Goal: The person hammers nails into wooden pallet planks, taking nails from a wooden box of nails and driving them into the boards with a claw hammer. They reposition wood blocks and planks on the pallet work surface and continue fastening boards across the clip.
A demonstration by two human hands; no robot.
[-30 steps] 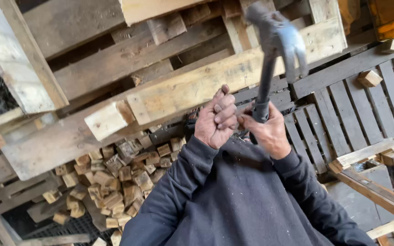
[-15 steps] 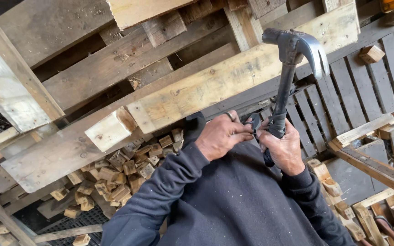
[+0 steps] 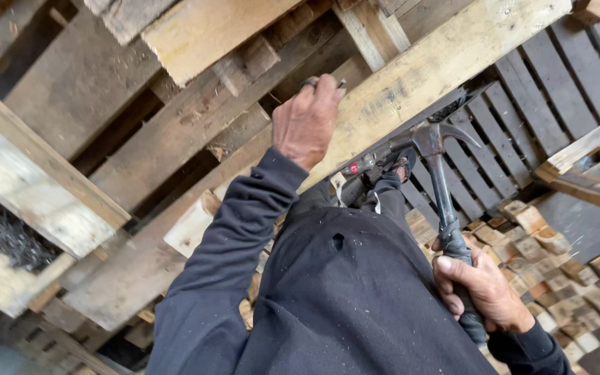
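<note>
Gripping the pale pallet plank [image 3: 411, 83] from above, the left hand [image 3: 307, 121] was clenched on its upper edge, with something small and dark, perhaps a nail, pinched at the fingertips; what it was could not be told for certain. The right hand [image 3: 484, 292] was closed around the lower grip of a claw hammer [image 3: 442, 201], whose steel head and curved claw stood just below that same plank, close to it but apart from the wood.

Below the plank and beside the hammer shaft lay a heap of small wooden blocks [image 3: 557, 271], and beyond the hammer head a dark slatted pallet [image 3: 522, 132] lay flat. Above the plank, further weathered boards [image 3: 196, 132] crossed at an angle. The person's dark sleeves and jacket filled the space beneath the plank.

To do this well, I judged that the left hand should hold the plank steady with its fingers kept clear of where the head would land. The hammer was gripped low on the handle, which gives reach and force; a short, controlled swing square to the wood would suit better than a wild one, since the plank sat tilted and could shift among the loose boards.
</note>
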